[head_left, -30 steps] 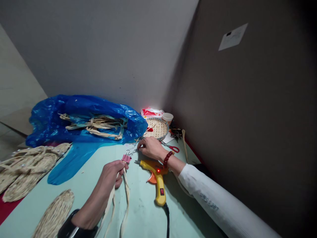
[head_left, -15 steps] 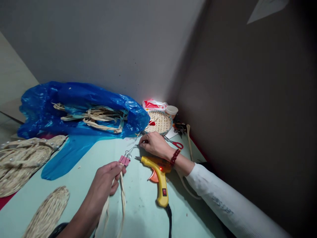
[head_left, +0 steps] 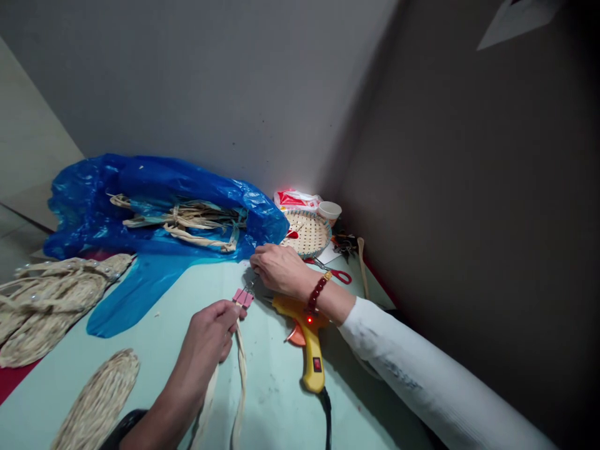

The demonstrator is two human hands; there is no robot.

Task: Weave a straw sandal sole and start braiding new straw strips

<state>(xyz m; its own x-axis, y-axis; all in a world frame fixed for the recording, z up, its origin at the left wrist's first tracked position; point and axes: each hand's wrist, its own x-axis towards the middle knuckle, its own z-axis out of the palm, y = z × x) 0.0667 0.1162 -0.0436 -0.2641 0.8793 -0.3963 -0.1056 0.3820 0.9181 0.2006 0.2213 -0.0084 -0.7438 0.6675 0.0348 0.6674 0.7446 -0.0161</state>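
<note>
A pink binder clip (head_left: 243,297) with wire handles sits at the top of pale fibre strands (head_left: 242,369). My left hand (head_left: 216,328) is closed on the strands just below the clip. Just beyond the clip, my right hand (head_left: 277,267) has its fingers bent together near the wire handles; what they hold, if anything, is hidden. A yellow glue gun (head_left: 313,353) with a lit red light lies below my right wrist, its nozzle toward the clip.
A blue plastic bag (head_left: 187,175) with dry fibres lies at the back left. Woven sandals (head_left: 56,306) and a woven sole (head_left: 100,400) are at left. Behind my right hand are a round basket (head_left: 307,234), a cup (head_left: 329,210) and red-handled scissors (head_left: 341,276).
My right hand has shifted left, closer to the clip, and its fingers are more curled. The camera view has moved slightly. My left hand still holds the strands.
</note>
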